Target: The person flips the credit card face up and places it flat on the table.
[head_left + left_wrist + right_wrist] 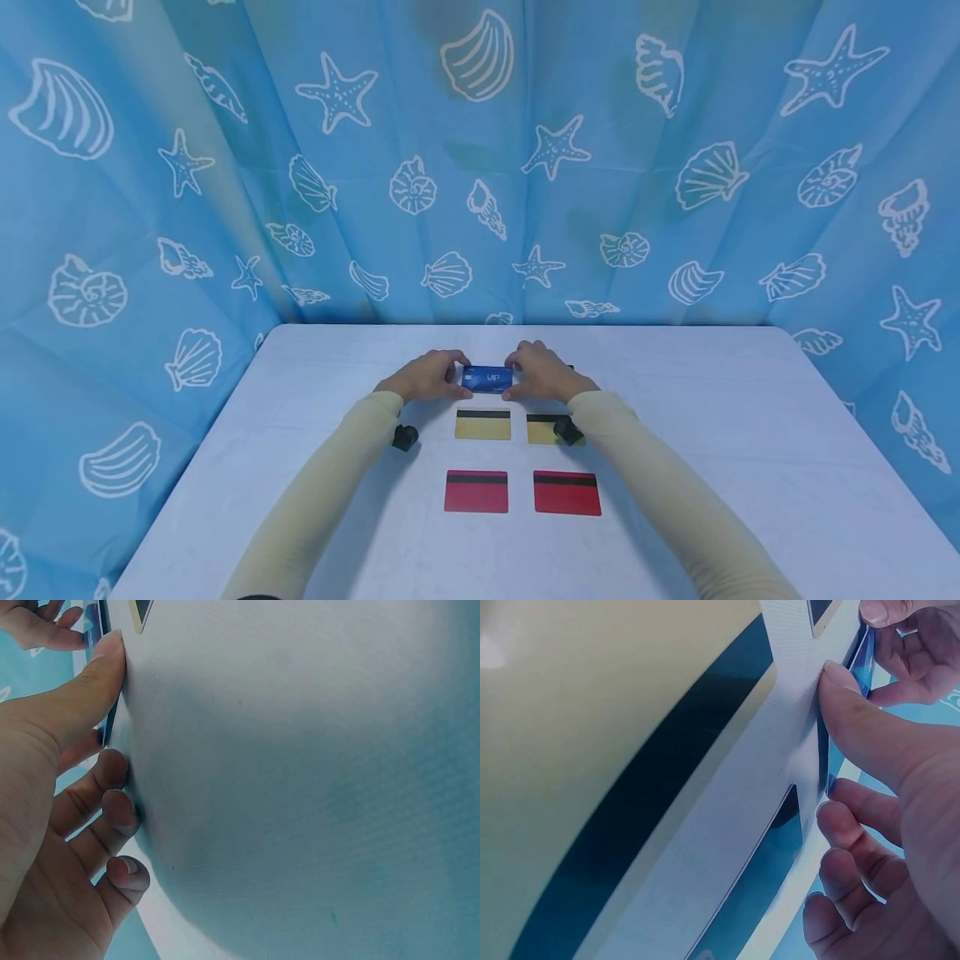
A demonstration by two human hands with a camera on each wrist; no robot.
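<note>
A blue card with "VIP" printed on it [483, 381] is held level between both hands near the far side of the table. My left hand [429, 375] pinches its left end between thumb and index finger, the other fingers loosely bent. At the right end, my right hand [547, 373] pinches the card the same way. Seen in the right wrist view, the card [863, 664] stands tilted up, its lower edge close over the white cloth. A second blue card [761, 881] lies beside the right hand, mostly hidden behind it in the head view.
On the white table [750, 500], a gold card [482, 426] and another gold card [542, 430], partly covered by a black wrist device [567, 430], lie nearer. Closer still are two red cards, left [476, 493] and right [567, 495]. A blue shell-patterned curtain [480, 167] hangs behind.
</note>
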